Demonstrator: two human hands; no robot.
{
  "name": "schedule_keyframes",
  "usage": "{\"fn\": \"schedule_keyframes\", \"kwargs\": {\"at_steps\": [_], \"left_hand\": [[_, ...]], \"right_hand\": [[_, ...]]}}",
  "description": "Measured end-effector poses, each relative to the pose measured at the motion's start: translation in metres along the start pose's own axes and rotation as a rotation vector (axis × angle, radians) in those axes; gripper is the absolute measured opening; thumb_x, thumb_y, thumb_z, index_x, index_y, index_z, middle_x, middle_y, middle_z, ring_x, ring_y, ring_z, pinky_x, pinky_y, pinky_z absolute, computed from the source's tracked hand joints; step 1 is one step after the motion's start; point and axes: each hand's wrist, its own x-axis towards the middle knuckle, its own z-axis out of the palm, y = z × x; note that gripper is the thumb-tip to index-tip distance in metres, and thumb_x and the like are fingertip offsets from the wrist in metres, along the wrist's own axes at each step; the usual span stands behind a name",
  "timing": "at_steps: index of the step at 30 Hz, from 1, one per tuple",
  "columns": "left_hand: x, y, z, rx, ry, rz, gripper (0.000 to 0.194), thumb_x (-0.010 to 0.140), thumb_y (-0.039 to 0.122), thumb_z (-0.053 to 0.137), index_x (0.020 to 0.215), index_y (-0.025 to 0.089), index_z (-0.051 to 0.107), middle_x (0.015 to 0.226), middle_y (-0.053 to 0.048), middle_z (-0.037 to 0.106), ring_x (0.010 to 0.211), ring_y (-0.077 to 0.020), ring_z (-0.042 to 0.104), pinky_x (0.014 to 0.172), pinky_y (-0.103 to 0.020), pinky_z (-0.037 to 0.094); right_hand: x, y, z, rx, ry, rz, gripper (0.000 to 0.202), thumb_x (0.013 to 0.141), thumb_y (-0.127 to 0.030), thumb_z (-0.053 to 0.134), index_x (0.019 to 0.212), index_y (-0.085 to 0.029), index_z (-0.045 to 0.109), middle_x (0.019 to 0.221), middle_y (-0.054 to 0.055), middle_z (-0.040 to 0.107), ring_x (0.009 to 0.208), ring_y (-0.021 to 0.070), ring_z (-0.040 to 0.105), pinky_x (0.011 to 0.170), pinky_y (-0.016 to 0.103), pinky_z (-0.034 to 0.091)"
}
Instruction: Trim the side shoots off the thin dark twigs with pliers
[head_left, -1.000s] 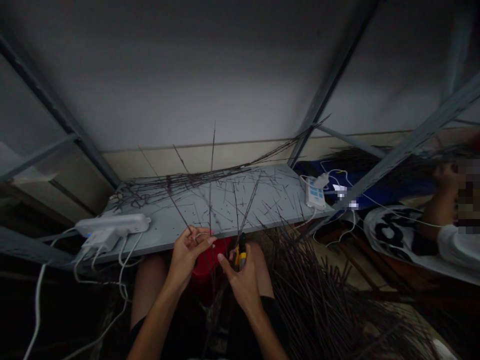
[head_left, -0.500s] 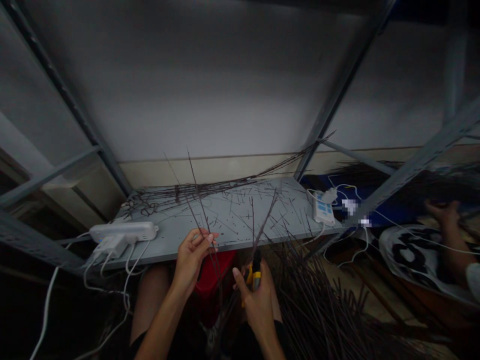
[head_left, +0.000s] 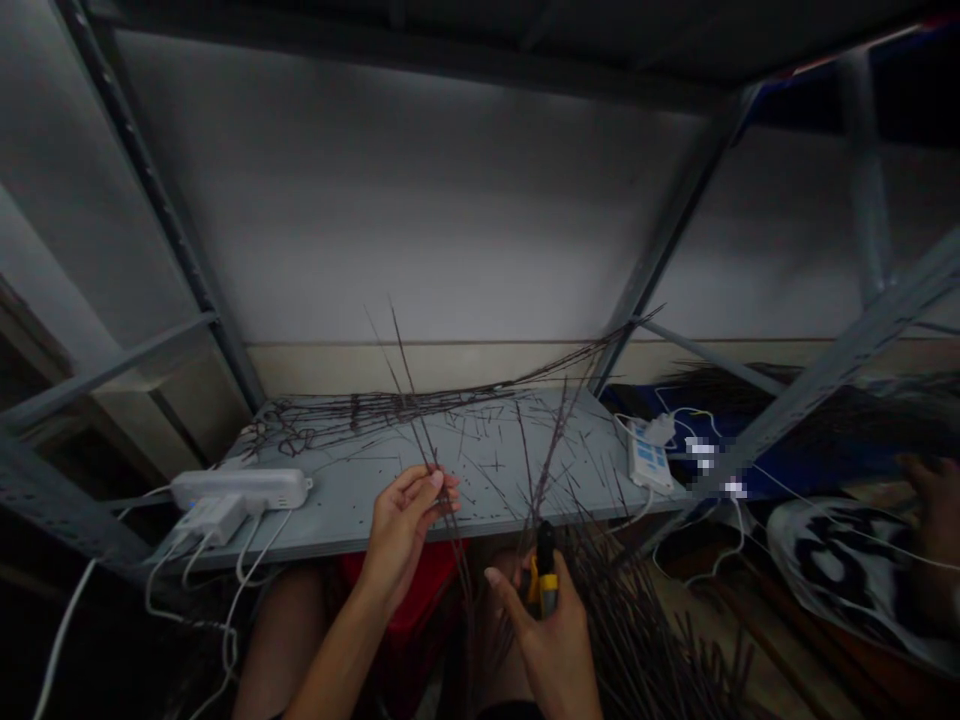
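My left hand (head_left: 409,515) pinches a couple of thin dark twigs (head_left: 415,420) between thumb and fingers, their tips rising over the shelf. In my right hand (head_left: 551,620) is a pair of pliers (head_left: 545,575) with yellow-and-black handles and dark jaws pointing up. More thin twigs (head_left: 555,440) stand just behind the pliers; whether the right fingers also touch them I cannot tell. A large bundle of dark twigs (head_left: 637,620) leans below the shelf, beside my right hand. Across the back of the grey shelf (head_left: 360,510) lies a row of long twigs (head_left: 450,396), with short cut bits scattered in front.
White power strips sit at the shelf's left (head_left: 247,488) and right (head_left: 649,455) ends, with cables hanging down. Metal uprights (head_left: 664,220) frame the shelf. Below it is a red stool-like object (head_left: 405,610). Another person's hand (head_left: 934,490) shows at the far right, near a black-and-white bag (head_left: 817,550).
The view has tilted up slightly. My right hand with the pliers appears lower and further right, and my left hand slightly right, still pinching the twigs. The other person's hand has shifted right.
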Motion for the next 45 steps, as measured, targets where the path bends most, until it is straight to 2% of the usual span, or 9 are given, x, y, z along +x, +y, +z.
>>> {"fn": "schedule_keyframes", "kwargs": {"at_steps": [5, 10, 15, 23, 26, 29, 32, 40, 45], "left_hand": [[0.004, 0.002, 0.018, -0.020, -0.038, -0.016, 0.023, 0.081, 0.029, 0.082, 0.097, 0.013, 0.076, 0.092, -0.010, 0.076, 0.077, -0.0161, 0.069, 0.071, -0.029, 0.060], [0.005, 0.003, 0.025, 0.001, -0.103, 0.003, 0.024, 0.083, 0.029, 0.079, 0.101, 0.013, 0.075, 0.091, -0.010, 0.075, 0.072, -0.0149, 0.065, 0.066, -0.029, 0.059], [0.006, -0.006, 0.024, 0.053, -0.112, -0.003, 0.030, 0.084, 0.030, 0.079, 0.110, 0.016, 0.071, 0.092, -0.009, 0.076, 0.073, -0.0159, 0.066, 0.066, -0.030, 0.059], [0.023, -0.003, 0.022, 0.177, -0.139, -0.040, 0.024, 0.084, 0.036, 0.077, 0.093, 0.015, 0.074, 0.104, -0.010, 0.073, 0.082, -0.0206, 0.071, 0.071, -0.035, 0.062], [0.031, -0.003, 0.026, 0.216, -0.170, -0.034, 0.022, 0.081, 0.034, 0.081, 0.088, 0.013, 0.076, 0.101, -0.010, 0.072, 0.086, -0.0206, 0.069, 0.072, -0.032, 0.061], [0.034, -0.003, 0.029, 0.235, -0.203, -0.028, 0.023, 0.079, 0.033, 0.082, 0.090, 0.013, 0.078, 0.092, -0.008, 0.071, 0.082, -0.0186, 0.067, 0.068, -0.030, 0.061], [0.034, -0.004, 0.030, 0.248, -0.237, -0.036, 0.027, 0.079, 0.034, 0.082, 0.094, 0.013, 0.077, 0.083, -0.006, 0.071, 0.078, -0.0186, 0.067, 0.066, -0.031, 0.060], [0.028, -0.005, 0.027, 0.262, -0.266, -0.078, 0.029, 0.087, 0.042, 0.074, 0.093, 0.015, 0.068, 0.099, -0.013, 0.077, 0.091, -0.0261, 0.075, 0.073, -0.035, 0.061], [0.016, -0.011, 0.013, 0.226, -0.206, -0.104, 0.028, 0.090, 0.044, 0.070, 0.098, 0.020, 0.057, 0.099, -0.010, 0.077, 0.081, -0.0235, 0.077, 0.073, -0.037, 0.062]], "right_hand": [[0.010, 0.000, -0.009, -0.042, 0.015, -0.087, 0.044, 0.068, -0.054, 0.083, 0.086, -0.021, 0.061, 0.072, 0.002, 0.066, 0.062, 0.0209, 0.066, 0.057, 0.030, 0.055], [0.018, 0.001, -0.022, -0.117, 0.011, -0.192, 0.036, 0.074, -0.048, 0.082, 0.088, -0.022, 0.061, 0.071, 0.000, 0.064, 0.065, 0.0193, 0.064, 0.064, 0.030, 0.054], [0.014, 0.013, -0.019, -0.079, 0.008, -0.133, 0.038, 0.075, -0.050, 0.080, 0.092, -0.020, 0.063, 0.075, 0.002, 0.067, 0.069, 0.0202, 0.066, 0.067, 0.030, 0.055], [0.004, 0.023, -0.012, 0.000, -0.008, -0.049, 0.044, 0.073, -0.048, 0.082, 0.101, -0.016, 0.067, 0.085, 0.008, 0.074, 0.080, 0.0245, 0.071, 0.075, 0.033, 0.057], [-0.002, 0.020, -0.010, 0.036, 0.013, -0.057, 0.044, 0.073, -0.045, 0.083, 0.102, -0.016, 0.067, 0.087, 0.009, 0.074, 0.081, 0.0243, 0.071, 0.075, 0.033, 0.057], [-0.007, 0.016, -0.009, 0.067, -0.030, -0.050, 0.038, 0.079, -0.044, 0.079, 0.102, -0.018, 0.064, 0.086, 0.006, 0.071, 0.080, 0.0211, 0.069, 0.073, 0.031, 0.056], [-0.011, 0.012, -0.010, 0.087, -0.041, -0.059, 0.034, 0.082, -0.042, 0.076, 0.102, -0.019, 0.061, 0.084, 0.002, 0.067, 0.080, 0.0185, 0.066, 0.075, 0.030, 0.055], [-0.012, 0.015, -0.021, 0.222, -0.130, -0.069, 0.036, 0.080, -0.030, 0.079, 0.105, -0.023, 0.055, 0.087, -0.002, 0.059, 0.079, 0.0146, 0.060, 0.075, 0.027, 0.051], [-0.014, 0.016, -0.027, 0.296, -0.168, -0.016, 0.044, 0.075, -0.024, 0.083, 0.107, -0.025, 0.053, 0.089, -0.003, 0.059, 0.078, 0.0130, 0.061, 0.075, 0.026, 0.054]]}}
